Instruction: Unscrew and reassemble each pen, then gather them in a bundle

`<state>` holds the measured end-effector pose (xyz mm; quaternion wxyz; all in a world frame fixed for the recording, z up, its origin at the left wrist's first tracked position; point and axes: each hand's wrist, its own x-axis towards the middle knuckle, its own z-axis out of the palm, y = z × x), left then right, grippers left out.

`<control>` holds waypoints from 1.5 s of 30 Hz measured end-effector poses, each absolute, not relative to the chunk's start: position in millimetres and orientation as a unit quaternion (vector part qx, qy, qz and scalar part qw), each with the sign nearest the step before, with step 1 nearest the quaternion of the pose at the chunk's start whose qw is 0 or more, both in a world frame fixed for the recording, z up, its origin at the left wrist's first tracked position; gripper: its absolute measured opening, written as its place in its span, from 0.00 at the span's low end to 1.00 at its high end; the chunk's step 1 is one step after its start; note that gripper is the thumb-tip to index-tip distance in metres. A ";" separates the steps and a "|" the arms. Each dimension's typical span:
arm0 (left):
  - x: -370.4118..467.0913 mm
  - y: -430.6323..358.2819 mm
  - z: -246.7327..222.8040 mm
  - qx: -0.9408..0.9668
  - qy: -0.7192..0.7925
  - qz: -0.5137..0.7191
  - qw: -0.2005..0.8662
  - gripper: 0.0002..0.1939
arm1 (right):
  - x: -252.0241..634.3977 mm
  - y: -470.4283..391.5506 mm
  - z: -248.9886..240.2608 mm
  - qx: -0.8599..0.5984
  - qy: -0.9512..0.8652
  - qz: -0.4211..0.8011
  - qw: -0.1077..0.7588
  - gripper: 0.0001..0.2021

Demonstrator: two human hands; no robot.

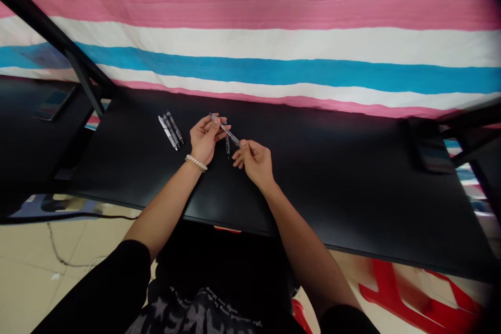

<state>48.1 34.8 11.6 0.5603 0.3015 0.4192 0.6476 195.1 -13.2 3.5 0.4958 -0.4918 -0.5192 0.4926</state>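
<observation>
Pen (224, 129) is pinched at both ends by the left hand (203, 138) and right hand (254, 160) above the black desk (352, 177), spare pens (171, 129) lying at nine o'clock; probably it is being put together, so a careful push is needed.

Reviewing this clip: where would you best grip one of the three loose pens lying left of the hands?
Probably mid-barrel, from above. The three pens lie flat and close together on the black table, so the outermost is easiest; pinch across its narrow width. The left hand is nearest.
</observation>
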 end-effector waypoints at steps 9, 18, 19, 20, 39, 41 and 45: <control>48.4 34.1 14.6 0.272 0.377 0.642 0.610 0.17 | 198.9 -11.7 2.9 -0.480 -0.542 0.500 0.476 0.23; 33.6 30.2 44.8 0.081 0.305 0.589 0.744 0.22 | 202.8 -5.4 0.1 -0.511 -0.551 0.397 0.526 0.21; 31.7 30.1 46.1 0.069 0.314 0.593 0.738 0.23 | 203.3 -4.6 -0.5 -0.511 -0.549 0.400 0.527 0.21; 30.3 30.0 46.9 0.060 0.321 0.598 0.732 0.23 | 203.6 -3.9 -1.1 -0.511 -0.548 0.401 0.527 0.20; -0.6 43.1 5.9 0.571 0.643 0.487 0.152 0.40 | 197.2 -8.4 -2.7 -0.483 -0.823 0.155 0.257 0.07; -0.9 39.2 4.5 0.595 0.654 0.456 0.103 0.38 | 196.7 -6.6 -5.7 -0.489 -0.808 0.172 0.280 0.05; 4.1 36.3 9.0 0.602 0.630 0.478 0.109 0.26 | 196.8 -4.7 -10.6 -0.500 -0.770 0.201 0.342 0.06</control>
